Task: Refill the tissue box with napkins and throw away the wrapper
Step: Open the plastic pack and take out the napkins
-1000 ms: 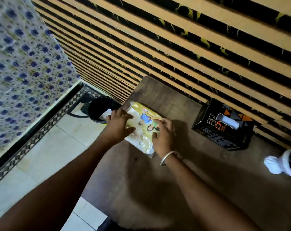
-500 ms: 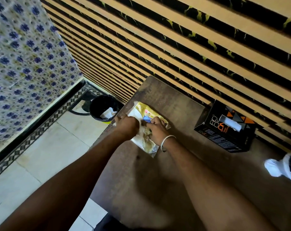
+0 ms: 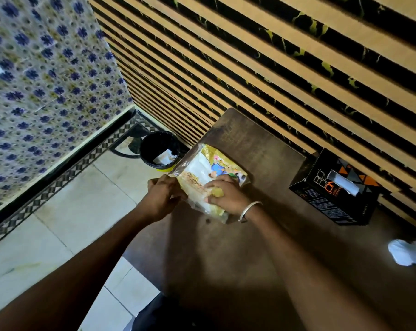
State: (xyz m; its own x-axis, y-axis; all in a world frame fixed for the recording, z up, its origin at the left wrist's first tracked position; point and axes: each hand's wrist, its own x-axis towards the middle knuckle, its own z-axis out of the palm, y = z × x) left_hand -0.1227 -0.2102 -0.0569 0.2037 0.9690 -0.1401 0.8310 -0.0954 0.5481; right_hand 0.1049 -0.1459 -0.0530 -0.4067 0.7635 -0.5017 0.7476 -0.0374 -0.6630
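A yellow plastic napkin pack [image 3: 202, 173] with a printed picture lies near the left edge of the brown table [image 3: 261, 247]. White napkins show through its clear part. My left hand [image 3: 162, 195] pinches the pack's left edge. My right hand [image 3: 226, 194], with a metal bangle on the wrist, presses down on the pack's near end and grips it. A black tissue box [image 3: 331, 199] with orange triangles stands at the right against the wall, a white tissue poking from its top slot.
A black waste bin [image 3: 158, 149] with a yellow base stands on the tiled floor just left of the table; white paper lies inside it. A striped wall runs behind the table. A white object [image 3: 407, 253] sits at the table's right edge.
My hands have parted: the left moved to the pack's left edge, the right to its near end. More of the pack's clear front and picture shows.
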